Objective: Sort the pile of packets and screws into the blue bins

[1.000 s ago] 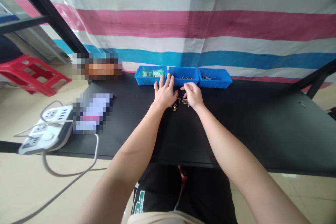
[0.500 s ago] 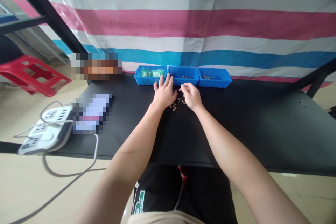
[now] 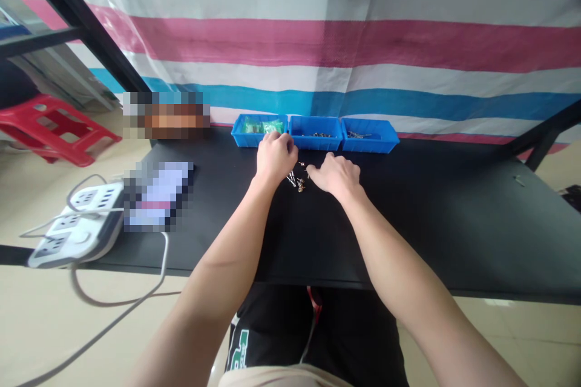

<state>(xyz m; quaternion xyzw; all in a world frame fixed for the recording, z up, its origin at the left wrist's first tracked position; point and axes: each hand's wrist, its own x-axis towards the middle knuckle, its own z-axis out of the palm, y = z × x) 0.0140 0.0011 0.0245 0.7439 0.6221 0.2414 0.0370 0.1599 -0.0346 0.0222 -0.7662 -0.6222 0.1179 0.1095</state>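
Observation:
Several small metal pieces [image 3: 300, 185], like screws with shiny shanks and brass-coloured heads, lie on the black table between my hands. My left hand [image 3: 275, 158] is just left of them, its fingers curled together in front of the left bin; what they hold, if anything, is hidden. Palm down on the right side of the pieces is my right hand [image 3: 338, 173], thumb stretched out toward them and apart from the fingers. Its fingertips are partly hidden behind the knuckles.
Along the table's back stand three blue bins: the left bin [image 3: 236, 133] with green-and-clear packets, the middle bin [image 3: 313, 144] and the right bin [image 3: 372, 144] with small metal parts. A white power strip [image 3: 79, 224] and a blurred-out flat device [image 3: 158, 193] lie at left.
My left hand has gone from spread fingers to curled ones and shifted slightly left. My right hand has turned palm down and moved a little right, uncovering more metal pieces.

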